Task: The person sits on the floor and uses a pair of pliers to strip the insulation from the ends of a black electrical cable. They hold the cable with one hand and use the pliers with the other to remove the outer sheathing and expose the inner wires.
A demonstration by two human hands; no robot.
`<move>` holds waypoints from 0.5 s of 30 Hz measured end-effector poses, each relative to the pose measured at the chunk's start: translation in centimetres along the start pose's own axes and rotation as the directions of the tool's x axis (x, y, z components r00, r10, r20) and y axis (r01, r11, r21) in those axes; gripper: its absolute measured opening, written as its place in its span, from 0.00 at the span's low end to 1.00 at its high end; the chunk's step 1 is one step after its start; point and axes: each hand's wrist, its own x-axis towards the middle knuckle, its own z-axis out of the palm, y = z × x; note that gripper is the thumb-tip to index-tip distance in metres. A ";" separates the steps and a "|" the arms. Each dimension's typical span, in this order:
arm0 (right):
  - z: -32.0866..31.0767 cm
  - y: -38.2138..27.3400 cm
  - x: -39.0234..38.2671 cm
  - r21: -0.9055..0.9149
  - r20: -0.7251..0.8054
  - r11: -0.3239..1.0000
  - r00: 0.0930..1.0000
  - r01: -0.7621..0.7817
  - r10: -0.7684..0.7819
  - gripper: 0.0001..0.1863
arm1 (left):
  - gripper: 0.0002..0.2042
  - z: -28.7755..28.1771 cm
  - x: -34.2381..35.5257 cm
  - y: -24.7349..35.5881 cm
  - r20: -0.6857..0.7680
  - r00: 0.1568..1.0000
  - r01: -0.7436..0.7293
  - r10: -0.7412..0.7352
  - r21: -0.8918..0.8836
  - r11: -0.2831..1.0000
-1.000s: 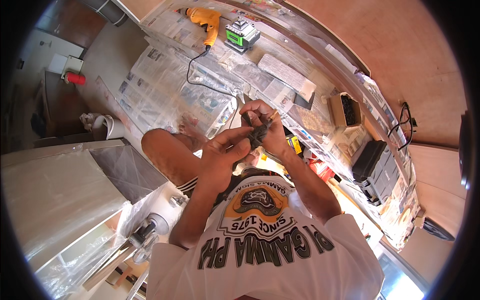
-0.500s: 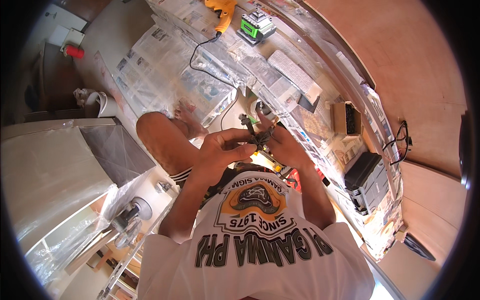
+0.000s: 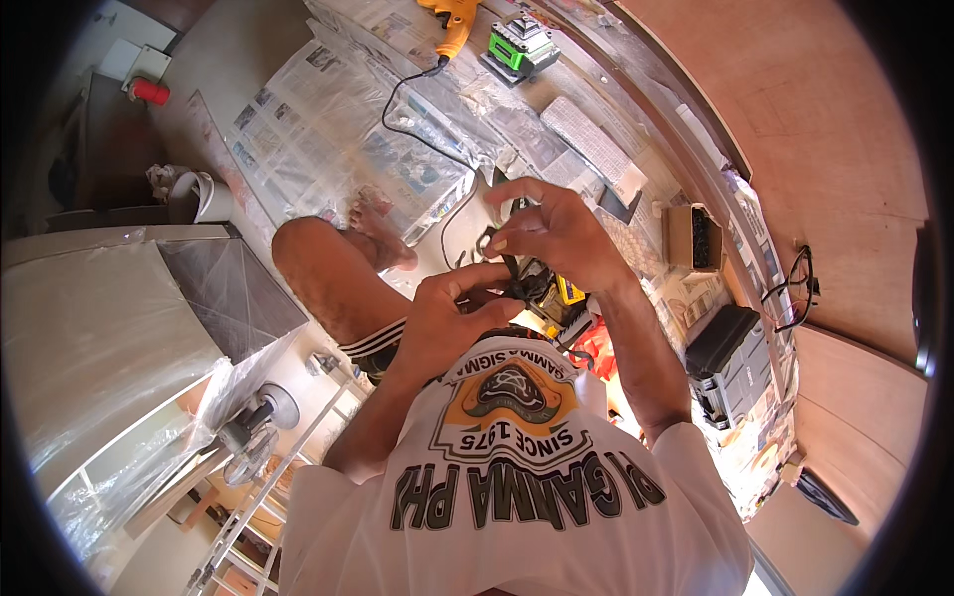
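Note:
My left hand is in front of my lap, its thumb and fingers closed on a dark, strap-like cord. Above it and to the right is my right hand, with bent fingers and the thumb pinching the upper stretch of the same cord. Part of the cord is hidden behind the fingers, so its exact kind is unclear. Just below my right hand lies a cluster of dark and yellow tools or parts, partly covered by my hands and shirt.
An orange heat-gun-like tool with a black cable lies at the top, beside a green and grey boxy device. To the right are a small cardboard box and a dark tool case. A fan stands lower left. Newspaper and plastic cover the surfaces.
My right hand has risen and moved away from my left, drawing the dark cord out between them. Before, both hands were close together around the bunched cord.

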 end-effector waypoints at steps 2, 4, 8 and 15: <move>0.4 -0.7 -0.3 0.243 -0.039 0.970 0.999 0.016 -0.007 0.25 | 0.20 -0.1 0.2 -0.4 -0.025 0.998 -0.063 0.062 -0.012 0.998; 1.0 -1.7 -1.5 0.365 -0.131 0.920 0.986 0.143 -0.101 0.25 | 0.19 -0.6 0.2 0.3 -0.013 0.997 -0.079 0.079 -0.001 0.997; 0.9 -2.7 -5.9 0.579 -0.150 0.688 0.887 0.438 -0.438 0.24 | 0.17 -1.4 1.0 -0.1 -0.101 0.965 -0.241 0.242 0.019 0.970; -1.0 2.3 -9.7 0.476 0.149 0.835 0.911 0.274 -0.384 0.42 | 0.18 -2.3 2.0 2.3 -0.150 0.877 -0.450 0.456 0.074 0.890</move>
